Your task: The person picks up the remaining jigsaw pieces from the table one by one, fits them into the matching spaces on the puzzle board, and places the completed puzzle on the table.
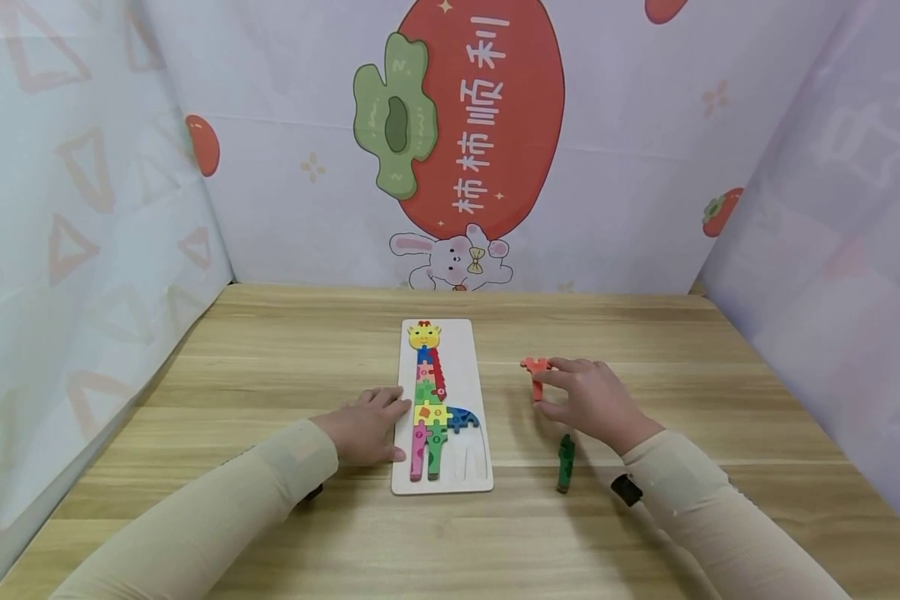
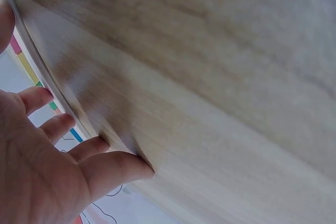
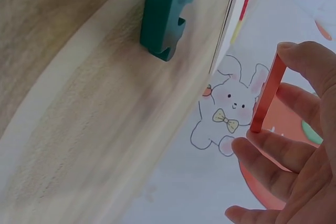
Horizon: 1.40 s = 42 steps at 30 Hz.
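Orange piece (image 3: 268,95): to the right of the puzzle board (image 1: 461,354), pinched between the thumb and fingers of the right hand (image 1: 598,402); whether it also touches the counter (image 1: 270,533) I cannot tell.
Handling: probably light and stiff, likely painted wood; its smooth faces may slip a little, and the small tabs look likeliest to chip.
Best hold: by the side edges, keeping the knobbed end free.
Left hand (image 1: 366,427): fingers loosely spread, gripping nothing, fingertips at the board's left edge.
Green piece (image 1: 566,463): lies near the right hand, thick, flat-sided, notched along one side.
Giraffe pieces (image 1: 430,414): brightly coloured, interlocked by rounded knobs.
Board surface: pale, rectangular, round-cornered, with leg-shaped outlines at lower right.
Counter: streaky wood grain.
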Available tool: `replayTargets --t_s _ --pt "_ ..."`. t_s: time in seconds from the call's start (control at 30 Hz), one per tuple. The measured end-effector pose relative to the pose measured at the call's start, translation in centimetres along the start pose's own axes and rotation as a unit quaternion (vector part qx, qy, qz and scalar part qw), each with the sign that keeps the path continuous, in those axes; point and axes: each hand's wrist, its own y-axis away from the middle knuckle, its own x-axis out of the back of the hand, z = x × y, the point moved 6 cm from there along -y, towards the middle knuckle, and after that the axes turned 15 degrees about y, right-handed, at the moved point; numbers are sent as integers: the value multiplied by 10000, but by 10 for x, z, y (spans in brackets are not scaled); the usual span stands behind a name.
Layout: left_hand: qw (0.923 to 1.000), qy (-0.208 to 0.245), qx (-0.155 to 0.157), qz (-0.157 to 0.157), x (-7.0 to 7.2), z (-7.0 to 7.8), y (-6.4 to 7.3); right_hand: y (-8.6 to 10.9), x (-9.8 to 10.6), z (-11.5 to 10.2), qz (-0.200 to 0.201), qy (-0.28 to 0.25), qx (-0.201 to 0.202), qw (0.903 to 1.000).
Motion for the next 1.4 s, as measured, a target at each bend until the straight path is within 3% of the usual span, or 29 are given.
replayTargets --t_s 1.4 --pt "9999 -109 7 1 0 -1 -1 -5 9 -21 -144 -136 -193 9996"
